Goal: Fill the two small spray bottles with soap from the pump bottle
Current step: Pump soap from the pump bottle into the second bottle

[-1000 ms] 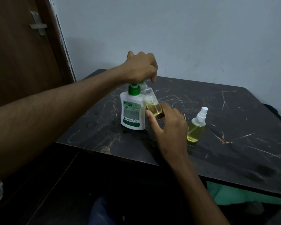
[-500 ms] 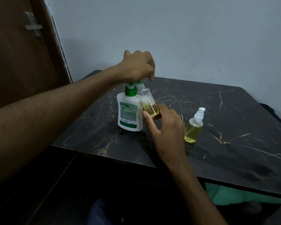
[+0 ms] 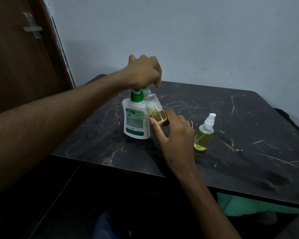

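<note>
Fingers (image 3: 154,124) of the right hand (image 3: 176,140) pinch the base of the open spray bottle (image 3: 156,109), tilted with its neck under the pump spout, and the palm hides the bottle's bottom. Beside it on the dark marbled surface (image 3: 248,135) stands the capped spray bottle (image 3: 204,135), nearly full of yellow soap, apart from both hands. Farther back, the left hand (image 3: 143,71) curls over the pump bottle (image 3: 135,121), covering its green pump head, so the spout is hard to make out.
</note>
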A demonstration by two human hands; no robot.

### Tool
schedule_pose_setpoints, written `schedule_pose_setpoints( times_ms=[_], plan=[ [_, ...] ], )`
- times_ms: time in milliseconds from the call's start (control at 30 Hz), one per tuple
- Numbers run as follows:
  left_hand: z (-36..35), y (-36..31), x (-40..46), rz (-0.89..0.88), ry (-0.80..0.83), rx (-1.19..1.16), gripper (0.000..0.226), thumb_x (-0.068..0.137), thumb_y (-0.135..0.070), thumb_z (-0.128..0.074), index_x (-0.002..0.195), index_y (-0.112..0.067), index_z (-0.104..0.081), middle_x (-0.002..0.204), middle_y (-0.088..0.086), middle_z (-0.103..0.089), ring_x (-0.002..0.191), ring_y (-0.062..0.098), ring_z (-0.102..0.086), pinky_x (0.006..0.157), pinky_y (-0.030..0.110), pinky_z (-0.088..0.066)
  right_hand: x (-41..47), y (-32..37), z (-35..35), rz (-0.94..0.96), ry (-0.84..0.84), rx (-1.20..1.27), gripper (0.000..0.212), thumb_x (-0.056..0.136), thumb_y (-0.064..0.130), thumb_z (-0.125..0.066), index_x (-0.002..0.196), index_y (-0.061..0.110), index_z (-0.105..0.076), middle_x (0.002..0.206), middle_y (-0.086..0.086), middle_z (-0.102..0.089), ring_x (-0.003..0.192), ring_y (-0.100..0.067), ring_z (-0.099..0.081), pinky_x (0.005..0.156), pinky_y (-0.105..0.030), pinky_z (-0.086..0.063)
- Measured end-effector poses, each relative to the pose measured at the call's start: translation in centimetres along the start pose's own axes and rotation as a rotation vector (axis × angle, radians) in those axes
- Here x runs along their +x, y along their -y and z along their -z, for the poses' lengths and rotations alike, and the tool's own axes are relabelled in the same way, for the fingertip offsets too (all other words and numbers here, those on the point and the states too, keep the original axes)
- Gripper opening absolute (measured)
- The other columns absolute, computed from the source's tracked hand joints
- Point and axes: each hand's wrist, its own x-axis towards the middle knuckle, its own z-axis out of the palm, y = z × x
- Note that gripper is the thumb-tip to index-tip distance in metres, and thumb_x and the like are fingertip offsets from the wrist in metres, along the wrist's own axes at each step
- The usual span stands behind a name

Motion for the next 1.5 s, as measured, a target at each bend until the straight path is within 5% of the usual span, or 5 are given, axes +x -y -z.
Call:
schedule_pose_setpoints(
  times_ms=[1500],
  plan=[
    [-0.24,0.14,0.70,-0.006,0.020,0.014,0.016,0.082,-0.021,-0.065,0.084,-0.022,-0.081,0.086,-0.020,-0.067,0.099,0.015,-0.058,0.098,0.047,-0.025,0.08,-0.24,-0.05,-0.022,0.006,-0.011,0.043,0.103,0.061,-0.049,0.121,0.025,-0.066,0.099,0.008,-0.064,0.091,-0.013,-0.055,0.078,-0.030,-0.039]
  ],
)
